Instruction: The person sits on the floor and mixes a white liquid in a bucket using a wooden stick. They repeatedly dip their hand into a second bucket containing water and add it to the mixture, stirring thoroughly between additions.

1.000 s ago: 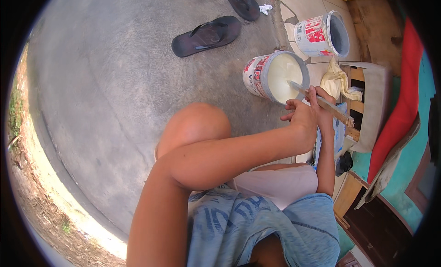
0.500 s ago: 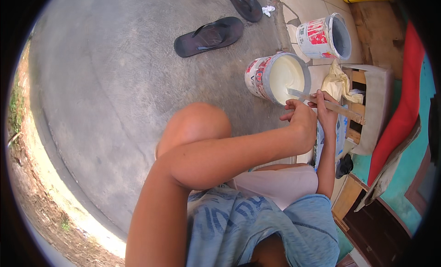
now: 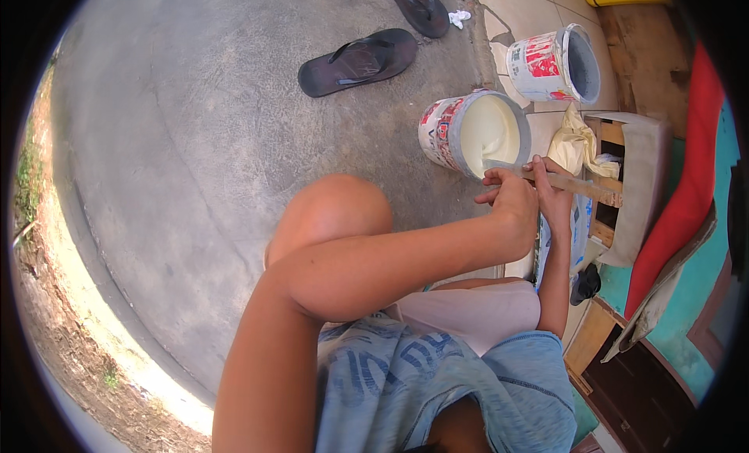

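A paint bucket point(image 3: 438, 133) with pale cream paint point(image 3: 480, 129) stands tilted toward me in view, a grey rim around its mouth. A flat wooden stirring stick point(image 3: 585, 189) slants over the near rim, its coated end in the paint. My right hand point(image 3: 554, 194) is closed on the stick's middle. Just left of it, my left hand point(image 3: 515, 197) hangs bent at the wrist beside the rim and close against the stick. Its fingers are loosely curled and apart, with nothing visible between them.
A second bucket point(image 3: 538, 67) lies beyond, next to a crumpled yellowish bag point(image 3: 572, 141) and a worn padded seat piece point(image 3: 644, 188). Dark flip-flops point(image 3: 359, 61) rest on the concrete floor point(image 3: 187, 133). A red padded length point(image 3: 686, 164) leans at the right.
The stick's paint end has drawn back slightly toward the near rim, and the stick lies flatter. My right hand has shifted a little; my left hand is nearly unmoved.
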`<state>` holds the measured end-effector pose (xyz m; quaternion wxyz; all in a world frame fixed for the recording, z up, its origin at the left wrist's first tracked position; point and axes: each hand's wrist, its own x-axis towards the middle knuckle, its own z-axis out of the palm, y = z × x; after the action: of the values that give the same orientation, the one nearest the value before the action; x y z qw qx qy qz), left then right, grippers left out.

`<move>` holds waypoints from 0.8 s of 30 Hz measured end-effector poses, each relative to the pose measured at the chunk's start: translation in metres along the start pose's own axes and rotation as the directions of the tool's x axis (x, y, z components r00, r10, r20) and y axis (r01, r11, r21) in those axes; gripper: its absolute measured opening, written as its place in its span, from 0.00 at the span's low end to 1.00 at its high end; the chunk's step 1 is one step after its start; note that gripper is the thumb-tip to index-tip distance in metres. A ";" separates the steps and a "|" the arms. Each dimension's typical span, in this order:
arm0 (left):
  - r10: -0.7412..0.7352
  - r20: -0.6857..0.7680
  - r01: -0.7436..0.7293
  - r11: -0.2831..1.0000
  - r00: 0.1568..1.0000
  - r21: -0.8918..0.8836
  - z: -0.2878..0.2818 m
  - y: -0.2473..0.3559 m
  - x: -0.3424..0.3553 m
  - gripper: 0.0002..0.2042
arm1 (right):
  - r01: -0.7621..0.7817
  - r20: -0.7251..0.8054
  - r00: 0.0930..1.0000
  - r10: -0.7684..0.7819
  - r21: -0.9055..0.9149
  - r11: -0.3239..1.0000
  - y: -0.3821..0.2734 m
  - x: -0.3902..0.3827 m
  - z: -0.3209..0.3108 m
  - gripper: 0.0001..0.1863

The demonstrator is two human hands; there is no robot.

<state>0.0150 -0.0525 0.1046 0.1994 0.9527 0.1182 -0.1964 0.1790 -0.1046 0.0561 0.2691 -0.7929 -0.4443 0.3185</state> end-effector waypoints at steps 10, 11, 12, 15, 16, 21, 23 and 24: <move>0.051 0.005 -0.051 0.999 0.999 -0.008 0.004 0.008 0.005 0.12 | 0.111 -0.149 0.980 -0.132 -0.143 0.983 0.005 0.016 0.000 0.15; 0.047 0.019 -0.047 0.999 0.999 -0.012 0.003 0.006 0.005 0.12 | 0.029 -0.100 0.994 -0.041 -0.118 0.993 0.004 0.013 -0.007 0.16; 0.023 0.016 -0.023 1.000 1.000 -0.013 0.002 0.005 0.004 0.12 | 0.029 -0.054 0.998 -0.034 -0.088 0.996 0.005 0.007 -0.007 0.16; -0.013 0.026 0.014 1.000 1.000 -0.008 0.000 0.004 0.000 0.12 | 0.046 0.049 0.998 -0.047 0.021 0.999 -0.006 -0.001 0.005 0.15; 0.005 0.036 -0.005 1.000 0.999 -0.002 -0.001 0.005 0.001 0.12 | 0.058 0.011 0.998 -0.059 0.097 0.994 -0.008 0.000 0.013 0.15; 0.083 0.021 -0.083 0.997 0.996 0.004 0.004 0.014 0.004 0.13 | 0.225 -0.155 0.962 -0.226 -0.023 0.974 0.014 0.022 0.015 0.14; 0.061 0.030 -0.061 0.998 0.998 -0.015 0.005 0.013 0.006 0.13 | 0.190 -0.175 0.961 -0.213 -0.140 0.972 0.018 0.020 0.006 0.14; 0.066 0.038 -0.066 0.998 0.997 0.000 0.003 0.010 0.004 0.13 | 0.107 -0.161 0.979 -0.125 -0.113 0.988 0.014 0.014 0.003 0.15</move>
<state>0.0206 -0.0618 0.1034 0.2076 0.9523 0.0828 -0.2078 0.1903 -0.0982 0.0403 0.2821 -0.8025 -0.4816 0.2111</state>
